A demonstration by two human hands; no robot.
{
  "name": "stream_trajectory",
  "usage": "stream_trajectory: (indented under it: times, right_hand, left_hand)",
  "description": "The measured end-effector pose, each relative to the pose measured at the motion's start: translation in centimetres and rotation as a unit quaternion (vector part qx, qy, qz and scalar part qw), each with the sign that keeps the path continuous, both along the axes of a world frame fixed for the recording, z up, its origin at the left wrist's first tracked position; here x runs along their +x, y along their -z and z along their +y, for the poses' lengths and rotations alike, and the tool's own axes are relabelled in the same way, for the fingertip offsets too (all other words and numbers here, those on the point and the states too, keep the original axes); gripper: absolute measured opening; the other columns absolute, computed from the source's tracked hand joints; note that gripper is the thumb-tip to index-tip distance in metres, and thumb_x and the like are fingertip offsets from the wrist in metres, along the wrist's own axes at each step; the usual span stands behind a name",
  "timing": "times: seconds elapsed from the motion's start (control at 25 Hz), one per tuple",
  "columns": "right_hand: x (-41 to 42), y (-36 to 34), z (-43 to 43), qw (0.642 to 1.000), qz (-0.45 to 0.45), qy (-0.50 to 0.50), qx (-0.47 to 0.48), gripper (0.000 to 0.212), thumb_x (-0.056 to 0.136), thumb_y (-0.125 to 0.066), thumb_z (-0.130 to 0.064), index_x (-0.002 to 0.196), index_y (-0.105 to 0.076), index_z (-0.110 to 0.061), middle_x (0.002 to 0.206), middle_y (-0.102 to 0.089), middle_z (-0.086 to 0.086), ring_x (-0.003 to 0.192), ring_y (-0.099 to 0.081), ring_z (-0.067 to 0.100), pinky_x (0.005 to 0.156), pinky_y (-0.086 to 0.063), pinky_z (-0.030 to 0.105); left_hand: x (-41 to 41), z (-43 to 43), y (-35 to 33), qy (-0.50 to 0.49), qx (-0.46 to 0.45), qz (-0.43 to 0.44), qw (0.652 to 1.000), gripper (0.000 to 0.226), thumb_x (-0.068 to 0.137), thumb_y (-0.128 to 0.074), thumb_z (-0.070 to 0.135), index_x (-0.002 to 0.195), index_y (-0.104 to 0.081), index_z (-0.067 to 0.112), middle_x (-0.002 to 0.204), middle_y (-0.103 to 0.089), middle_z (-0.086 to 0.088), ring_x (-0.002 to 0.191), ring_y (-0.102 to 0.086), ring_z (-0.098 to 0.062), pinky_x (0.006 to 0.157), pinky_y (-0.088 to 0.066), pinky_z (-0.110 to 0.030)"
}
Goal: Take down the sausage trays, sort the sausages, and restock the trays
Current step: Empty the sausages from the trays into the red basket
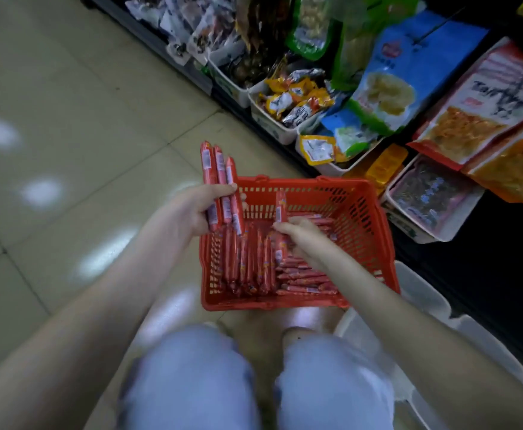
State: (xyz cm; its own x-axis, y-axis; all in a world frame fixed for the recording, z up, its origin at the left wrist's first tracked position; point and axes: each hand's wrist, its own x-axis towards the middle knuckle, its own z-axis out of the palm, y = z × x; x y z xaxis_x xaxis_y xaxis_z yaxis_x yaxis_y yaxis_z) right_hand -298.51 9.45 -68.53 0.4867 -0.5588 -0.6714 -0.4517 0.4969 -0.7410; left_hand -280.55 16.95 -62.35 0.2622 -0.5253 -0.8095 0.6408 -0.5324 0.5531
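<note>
A red plastic basket [365, 212] stands on the tiled floor in front of my knees. Many red-wrapped sausages [247, 265] lie in it, one group lengthwise at the left, another crosswise at the right. My left hand [191, 209] is over the basket's left rim, shut on a bunch of three red sausages [219, 181] that stick up and away. My right hand [303, 237] is inside the basket, pinching one sausage [280, 209] that stands nearly upright above the pile.
A low shelf with white bins of snack packets [294, 100] and hanging snack bags [390, 85] runs along the right. White plastic trays [424, 302] lie on the floor at the right of the basket, partly under my right arm. Beige tiles [67, 150] spread to the left.
</note>
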Motion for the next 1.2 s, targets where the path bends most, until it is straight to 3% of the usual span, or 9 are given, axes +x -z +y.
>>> stream_trajectory:
  times: [0.2,0.28,0.48,0.56,0.64,0.72,0.96,1.12,1.2]
  right_hand:
    - [5.2,9.8,0.2,0.993,0.071,-0.098,-0.006,0.020,0.093,-0.059,-0.016,0.108,-0.049,-0.007,0.079,-0.054,-0.004,0.066,-0.055,0.007,0.050,-0.050,0.020]
    - [6.8,12.8,0.9,0.987,0.082,-0.139,-0.008,0.030,0.090,-0.061,-0.013,0.115,-0.044,-0.006,0.082,-0.054,-0.002,0.071,-0.058,0.011,0.056,-0.053,0.024]
    - [8.0,15.6,1.0,0.923,0.141,-0.320,-0.159,0.029,0.091,-0.056,-0.011,0.120,-0.051,-0.007,0.082,-0.055,-0.002,0.076,-0.053,0.015,0.064,-0.039,0.024]
    - [7.6,14.5,0.2,0.950,0.089,-0.263,-0.140,0.023,0.096,-0.052,-0.017,0.119,-0.054,-0.012,0.094,-0.059,-0.002,0.085,-0.056,0.014,0.071,-0.043,0.023]
    - [7.3,12.8,-0.8,0.989,-0.027,-0.146,-0.018,0.023,0.098,-0.048,-0.027,0.118,-0.057,-0.018,0.104,-0.064,-0.001,0.095,-0.061,0.015,0.078,-0.050,0.027]
    - [6.9,11.1,-1.3,0.987,-0.110,-0.098,0.060,0.024,0.098,-0.049,-0.027,0.117,-0.060,-0.017,0.107,-0.067,-0.001,0.098,-0.063,0.017,0.078,-0.053,0.031]
    - [5.1,10.1,-1.7,0.983,-0.116,-0.013,0.141,0.026,0.097,-0.052,-0.019,0.120,-0.056,-0.007,0.104,-0.070,0.009,0.097,-0.068,0.025,0.085,-0.055,0.045]
    - [2.4,11.4,-3.2,0.999,-0.011,-0.029,-0.015,0.012,0.098,-0.049,-0.018,0.110,-0.053,-0.015,0.085,-0.061,0.004,0.074,-0.063,0.017,0.070,-0.057,0.038]
    - [0.2,12.8,-4.2,0.988,0.060,-0.075,-0.122,0.016,0.098,-0.050,-0.017,0.113,-0.053,-0.019,0.093,-0.062,0.000,0.080,-0.060,0.013,0.071,-0.047,0.030]
  left_hand:
    - [2.3,0.5,7.9,-0.001,0.043,-0.014,0.999,0.008,0.089,-0.060,0.009,0.097,-0.063,0.009,0.079,-0.072,-0.007,0.063,-0.069,-0.018,0.057,-0.059,-0.030]
    - [2.4,1.4,10.5,-0.013,0.053,-0.018,0.998,0.011,0.089,-0.061,0.008,0.099,-0.062,0.010,0.090,-0.071,-0.011,0.074,-0.068,-0.024,0.063,-0.060,-0.035]
    - [2.8,2.7,13.5,-0.041,0.046,-0.012,0.998,0.018,0.087,-0.064,0.008,0.105,-0.063,0.010,0.094,-0.071,-0.012,0.079,-0.069,-0.025,0.074,-0.059,-0.039]
    - [2.8,2.7,13.7,-0.027,0.031,-0.009,0.999,0.018,0.086,-0.064,0.007,0.105,-0.064,0.010,0.091,-0.072,-0.011,0.076,-0.070,-0.023,0.072,-0.059,-0.037]
    - [2.4,2.3,13.8,0.002,0.018,0.001,1.000,0.020,0.086,-0.064,0.008,0.105,-0.065,0.009,0.089,-0.072,-0.012,0.077,-0.070,-0.024,0.073,-0.059,-0.036]
    - [1.6,1.7,13.8,0.030,0.005,0.025,0.999,0.022,0.086,-0.065,0.008,0.108,-0.065,0.009,0.093,-0.073,-0.014,0.083,-0.071,-0.027,0.076,-0.059,-0.037]
    - [-0.8,0.7,14.0,0.056,0.011,0.032,0.998,0.017,0.088,-0.063,0.009,0.105,-0.066,0.009,0.096,-0.072,-0.014,0.083,-0.070,-0.025,0.078,-0.057,-0.037]
    - [-1.3,0.7,14.7,0.024,0.049,0.018,0.998,0.014,0.090,-0.063,0.013,0.103,-0.063,0.009,0.079,-0.073,-0.012,0.066,-0.070,-0.019,0.068,-0.058,-0.032]
    - [-1.7,0.6,15.1,0.001,0.055,0.010,0.998,0.012,0.090,-0.062,0.012,0.102,-0.062,0.009,0.069,-0.068,-0.009,0.055,-0.065,-0.016,0.060,-0.057,-0.028]
